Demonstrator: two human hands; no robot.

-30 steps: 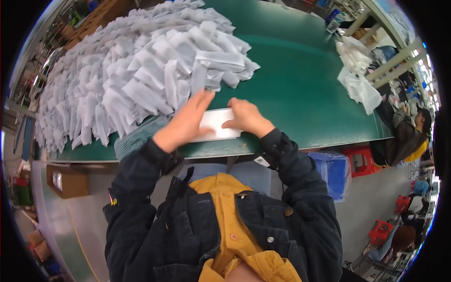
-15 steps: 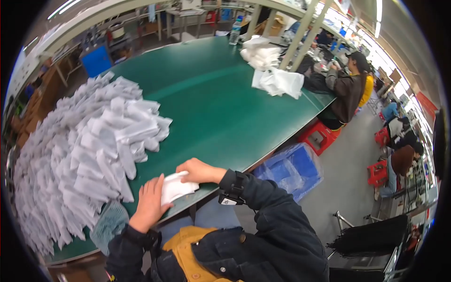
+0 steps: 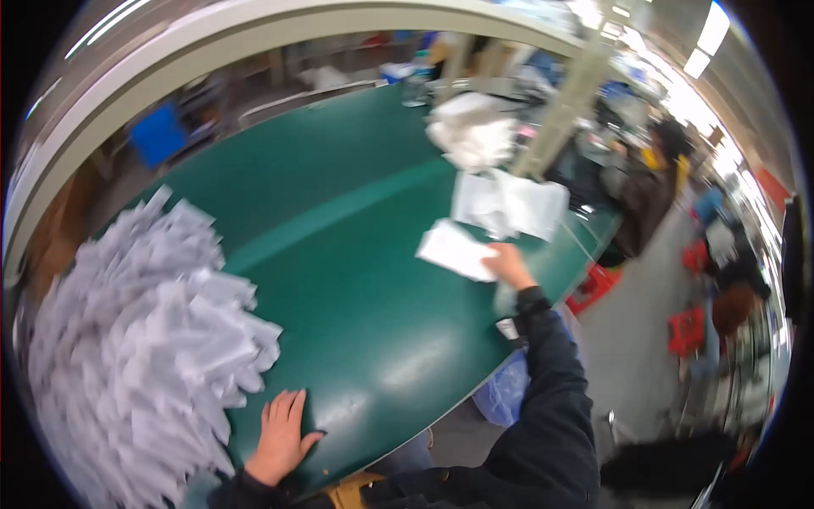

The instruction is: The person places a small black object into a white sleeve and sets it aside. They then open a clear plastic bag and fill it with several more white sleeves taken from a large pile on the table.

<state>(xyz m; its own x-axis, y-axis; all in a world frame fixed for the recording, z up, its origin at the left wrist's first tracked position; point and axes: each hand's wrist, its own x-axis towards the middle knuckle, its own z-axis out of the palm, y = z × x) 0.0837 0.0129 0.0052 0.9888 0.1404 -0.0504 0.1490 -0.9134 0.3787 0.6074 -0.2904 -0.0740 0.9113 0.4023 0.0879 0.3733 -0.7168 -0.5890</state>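
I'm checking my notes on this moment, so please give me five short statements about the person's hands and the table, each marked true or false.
1. The right hand holds a flat white packet. True.
2. The left hand is closed around another packet. False: the left hand holds nothing, its fingers open on the green tabletop.
3. A heap of pale, translucent packets lies to the left on the tabletop. True.
4. The clear bottle stands at the near edge, by the left hand. False: the clear bottle stands toward the far edge.
5. Loose white bags lie beyond the right hand. True.
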